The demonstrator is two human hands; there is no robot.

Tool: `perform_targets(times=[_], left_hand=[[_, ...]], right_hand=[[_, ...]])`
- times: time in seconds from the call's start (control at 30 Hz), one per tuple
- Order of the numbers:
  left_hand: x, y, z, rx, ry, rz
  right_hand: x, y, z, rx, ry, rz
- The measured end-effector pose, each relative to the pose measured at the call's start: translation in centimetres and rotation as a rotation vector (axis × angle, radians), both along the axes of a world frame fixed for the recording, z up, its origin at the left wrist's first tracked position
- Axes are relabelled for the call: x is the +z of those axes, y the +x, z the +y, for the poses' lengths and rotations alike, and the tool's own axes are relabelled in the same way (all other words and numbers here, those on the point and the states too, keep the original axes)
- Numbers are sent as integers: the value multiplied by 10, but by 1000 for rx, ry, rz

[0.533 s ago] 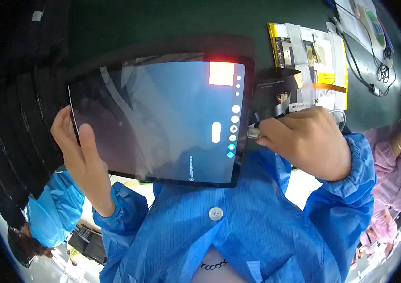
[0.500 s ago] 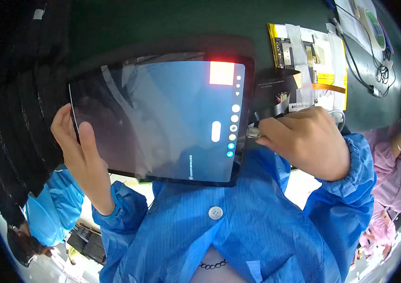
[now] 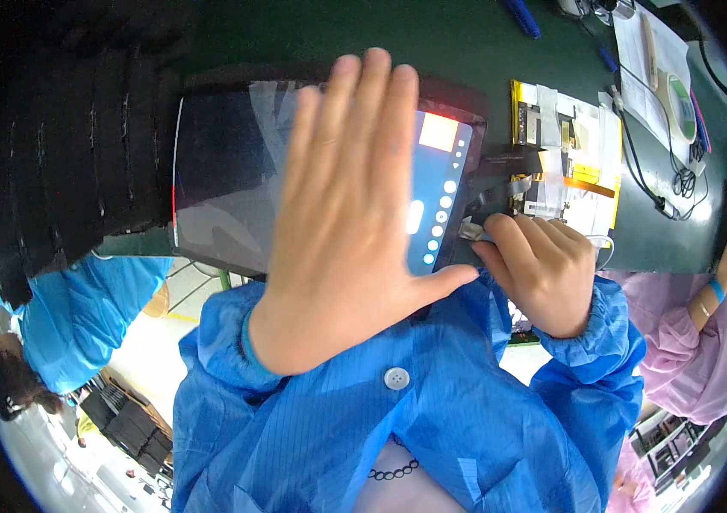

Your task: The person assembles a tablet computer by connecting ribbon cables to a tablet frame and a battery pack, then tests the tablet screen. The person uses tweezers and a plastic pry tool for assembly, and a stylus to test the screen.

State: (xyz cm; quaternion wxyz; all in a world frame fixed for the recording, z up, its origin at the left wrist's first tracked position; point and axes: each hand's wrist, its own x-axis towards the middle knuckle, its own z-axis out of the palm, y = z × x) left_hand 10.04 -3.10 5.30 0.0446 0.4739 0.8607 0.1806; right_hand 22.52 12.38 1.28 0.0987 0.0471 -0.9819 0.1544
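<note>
Covering the lit tablet screen (image 3: 235, 179), the left hand (image 3: 350, 222) lies flat and open, fingers spread, holding nothing. The right hand (image 3: 538, 269) is closed, pinching a small connector on a flat ribbon cable (image 3: 500, 190) at the tablet's right edge. The tablet sits over the green bench (image 3: 466, 43), just left of an open yellow-taped circuit assembly (image 3: 564, 154). Black trays (image 3: 64, 154) are stacked at left.

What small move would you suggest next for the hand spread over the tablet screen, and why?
Probably lift the left hand off and back to an edge. It lies flat, fingers spread, across the lit tablet, covering most of the screen, so nothing grips the tablet, while the right hand pinches the flat cable at its right edge. An edge grip would steady it and uncover the display.
</note>
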Motion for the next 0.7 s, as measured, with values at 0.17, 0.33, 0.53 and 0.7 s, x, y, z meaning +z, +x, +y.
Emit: perform_targets(times=[0.17,0.33,0.53,0.7], left_hand=[[-19,-1,11,-29,18,-8],[-22,-7,10,-47,-9,-44],[-20,-5,11,-57,-22,-60],[-19,-4,13,-51,-38,-85]], right_hand=[[-5,1,0,21,45,11],[-2,0,7,67,-39,-60],[-4,2,15,155,-56,-104],[-7,3,17,165,-89,-48]])
